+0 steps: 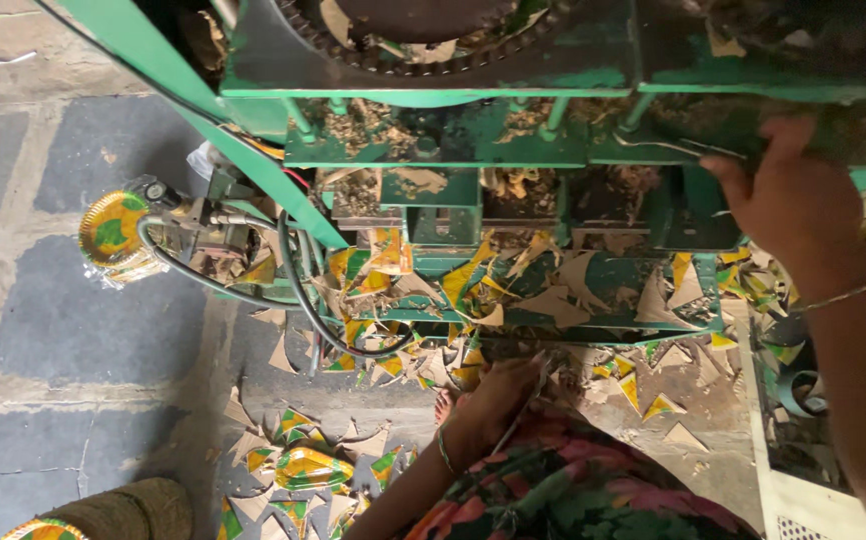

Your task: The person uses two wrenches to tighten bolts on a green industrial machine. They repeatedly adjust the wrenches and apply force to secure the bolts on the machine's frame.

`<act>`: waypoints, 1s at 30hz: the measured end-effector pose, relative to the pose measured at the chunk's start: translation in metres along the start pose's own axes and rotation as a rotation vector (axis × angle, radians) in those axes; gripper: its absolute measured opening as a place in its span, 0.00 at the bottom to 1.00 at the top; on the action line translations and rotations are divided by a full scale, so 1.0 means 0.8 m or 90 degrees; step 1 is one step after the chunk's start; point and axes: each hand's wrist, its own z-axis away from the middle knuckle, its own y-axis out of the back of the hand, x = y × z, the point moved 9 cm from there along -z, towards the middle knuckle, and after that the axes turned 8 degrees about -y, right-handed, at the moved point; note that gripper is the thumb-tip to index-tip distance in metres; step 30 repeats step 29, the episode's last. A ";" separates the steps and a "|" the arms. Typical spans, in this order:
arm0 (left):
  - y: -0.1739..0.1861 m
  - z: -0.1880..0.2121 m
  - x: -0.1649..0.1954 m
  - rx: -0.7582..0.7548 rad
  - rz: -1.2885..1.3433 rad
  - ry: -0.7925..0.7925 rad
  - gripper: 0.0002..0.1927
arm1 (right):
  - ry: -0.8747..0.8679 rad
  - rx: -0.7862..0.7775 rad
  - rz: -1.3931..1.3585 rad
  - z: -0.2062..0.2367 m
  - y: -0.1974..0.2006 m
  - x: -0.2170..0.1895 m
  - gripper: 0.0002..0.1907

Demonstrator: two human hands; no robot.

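Now | right hand (788,195) grip curled on green press machine (453,90) ledge | left hand (498,395) grip unclear, among paper scraps (553,300)

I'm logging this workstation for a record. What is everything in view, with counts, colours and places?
Press machine: one, green, top centre.
Gear wheel: one, dark, machine top.
Hoses: two, black, left of machine.
Paper plates: a stack, yellow-green, left.
Paper offcuts: many, brown and yellow-green, machine ledge and floor.
Stone floor: grey slabs, left.
Patterned garment: one, floral, bottom centre.
Left hand: bangled, among offcuts below the ledge.
Right hand: bangled, on machine's right.
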 end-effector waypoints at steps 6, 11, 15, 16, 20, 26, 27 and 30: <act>-0.066 0.102 -0.083 0.162 0.581 0.393 0.08 | -0.096 -0.088 -0.007 -0.015 -0.065 0.013 0.34; -0.092 0.180 -0.086 0.208 0.892 0.524 0.10 | -0.107 -0.083 0.055 -0.001 -0.106 0.013 0.35; -0.071 0.206 -0.074 0.215 0.873 0.584 0.10 | -0.084 -0.076 0.118 0.012 -0.116 0.019 0.38; -0.062 0.206 -0.071 0.216 0.866 0.598 0.10 | -0.077 -0.073 0.138 0.017 -0.113 0.024 0.38; -0.020 0.177 -0.073 0.248 0.762 0.662 0.12 | -0.020 0.017 0.176 0.028 -0.074 0.012 0.41; -0.005 0.021 -0.095 0.105 0.772 0.496 0.06 | -0.065 -0.133 0.162 -0.002 -0.012 0.011 0.36; -0.010 -0.003 -0.098 0.046 0.760 0.447 0.08 | -0.061 -0.159 0.188 -0.006 0.001 0.016 0.37; -0.018 -0.037 -0.109 -0.014 0.762 0.397 0.08 | -0.136 -0.232 0.218 -0.015 0.032 0.047 0.37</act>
